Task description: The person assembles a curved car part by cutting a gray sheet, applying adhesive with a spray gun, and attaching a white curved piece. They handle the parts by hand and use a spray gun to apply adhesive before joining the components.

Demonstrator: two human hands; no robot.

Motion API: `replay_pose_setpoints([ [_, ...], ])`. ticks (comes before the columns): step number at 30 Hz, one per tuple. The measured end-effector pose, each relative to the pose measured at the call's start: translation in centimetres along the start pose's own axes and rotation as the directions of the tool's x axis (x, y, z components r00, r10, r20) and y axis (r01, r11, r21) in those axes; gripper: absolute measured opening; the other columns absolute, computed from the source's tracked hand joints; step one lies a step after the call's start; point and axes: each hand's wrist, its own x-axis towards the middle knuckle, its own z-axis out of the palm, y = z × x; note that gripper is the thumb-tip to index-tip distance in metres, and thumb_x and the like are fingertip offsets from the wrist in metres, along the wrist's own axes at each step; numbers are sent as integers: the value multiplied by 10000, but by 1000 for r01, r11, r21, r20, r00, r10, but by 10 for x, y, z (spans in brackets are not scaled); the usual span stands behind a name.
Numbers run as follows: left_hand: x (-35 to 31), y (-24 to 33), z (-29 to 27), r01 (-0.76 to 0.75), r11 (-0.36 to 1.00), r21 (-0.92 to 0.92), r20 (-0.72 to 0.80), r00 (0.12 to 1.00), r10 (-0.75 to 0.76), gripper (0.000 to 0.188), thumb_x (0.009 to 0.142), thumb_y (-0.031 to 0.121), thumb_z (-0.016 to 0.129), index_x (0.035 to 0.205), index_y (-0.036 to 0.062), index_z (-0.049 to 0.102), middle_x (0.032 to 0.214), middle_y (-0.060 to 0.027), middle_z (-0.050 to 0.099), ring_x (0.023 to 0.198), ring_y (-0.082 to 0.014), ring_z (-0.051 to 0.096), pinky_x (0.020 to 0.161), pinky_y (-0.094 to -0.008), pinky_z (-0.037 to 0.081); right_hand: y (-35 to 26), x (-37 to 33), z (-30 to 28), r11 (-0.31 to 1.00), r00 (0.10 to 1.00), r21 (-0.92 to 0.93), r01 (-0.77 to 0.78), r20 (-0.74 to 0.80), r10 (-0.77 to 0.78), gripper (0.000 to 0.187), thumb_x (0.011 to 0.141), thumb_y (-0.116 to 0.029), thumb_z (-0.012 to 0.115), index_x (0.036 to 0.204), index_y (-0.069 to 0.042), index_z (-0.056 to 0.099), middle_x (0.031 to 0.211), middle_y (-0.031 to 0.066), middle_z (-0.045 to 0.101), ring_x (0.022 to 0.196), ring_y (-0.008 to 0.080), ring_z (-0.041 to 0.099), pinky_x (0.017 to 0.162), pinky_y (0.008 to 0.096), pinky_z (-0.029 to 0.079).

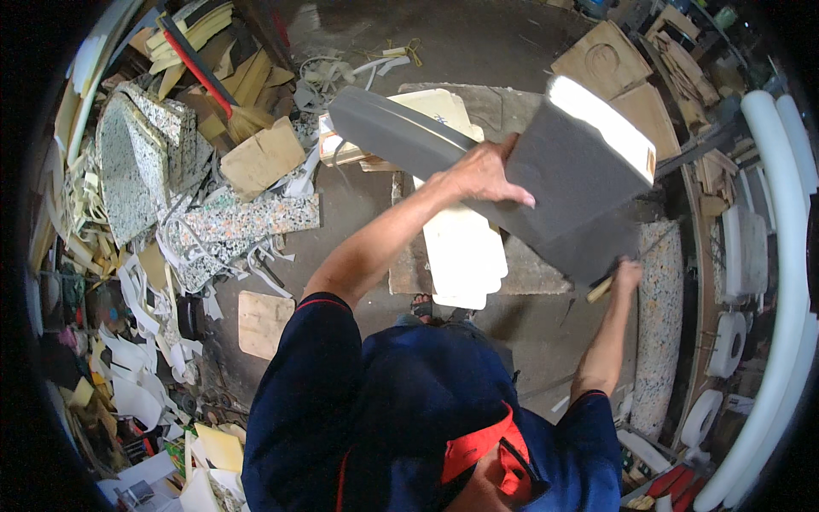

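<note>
Steadying the grey upholstered panel (554, 171) in the air above the floor, the left hand (482, 175) lay flat while the right hand (625, 275), fingers clamped on a wooden-handled tool (600, 290) at its lower edge, risked slipping.

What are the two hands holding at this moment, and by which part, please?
The left hand presses on the top face of a grey foam-backed panel, near its middle. The right hand grips a tool's wooden handle at the panel's lower edge.
</note>
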Motion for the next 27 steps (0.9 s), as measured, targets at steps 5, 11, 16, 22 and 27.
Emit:
replay_pose_setpoints([
  [5, 6, 51, -68, 111, 992, -53, -266, 956, -121, 1107, 627, 611, 867, 1449, 7, 436, 1254, -228, 643, 1107, -347, 667, 943, -398, 565, -43, 83, -145, 903, 942, 397, 165, -335, -24, 145, 828, -52, 696, 863, -6, 563, 752, 62, 568, 569, 153, 512, 467, 345, 435],
  [11, 12, 125, -200, -744, 546, -385, -891, 454, -10, 681, 908, 534, 707, 1269, -38, 628, 1150, -115, 692, 994, -224, 649, 863, -359, 535, -39, 78, -382, 895, 674, 378, 237, -728, 129, 245, 810, -73, 783, 843, 91, 604, 848, 220, 655, 627, 262, 637, 489, 369, 590],
  [16, -14, 69, -238, -611, 501, -614, -782, 385, -490, 591, 1006, 504, 560, 1391, 59, 494, 1338, -108, 604, 1131, -259, 630, 957, -390, 555, -36, 3, -485, 836, 497, 395, 381, -850, 175, 279, 780, -14, 813, 859, 82, 563, 834, 222, 654, 618, 277, 641, 490, 369, 592],
  [22, 15, -82, -151, -591, 137, -795, -462, 444, -767, 755, 986, 602, 514, 1509, 70, 394, 1555, -114, 427, 1419, -305, 408, 1201, -519, 276, -69, -109, -483, 885, 468, 252, 390, -882, 45, 324, 797, -30, 814, 970, 48, 552, 838, 164, 640, 600, 230, 596, 502, 328, 564],
  [27, 40, -181, -90, -519, -28, -854, -286, 514, -809, 756, 979, 576, 535, 1510, 58, 388, 1595, -150, 349, 1473, -329, 304, 1196, -587, 223, -107, -230, -430, 911, 524, 242, 334, -851, 34, 331, 826, -45, 800, 1026, 23, 547, 842, 126, 643, 592, 174, 578, 478, 313, 537],
])
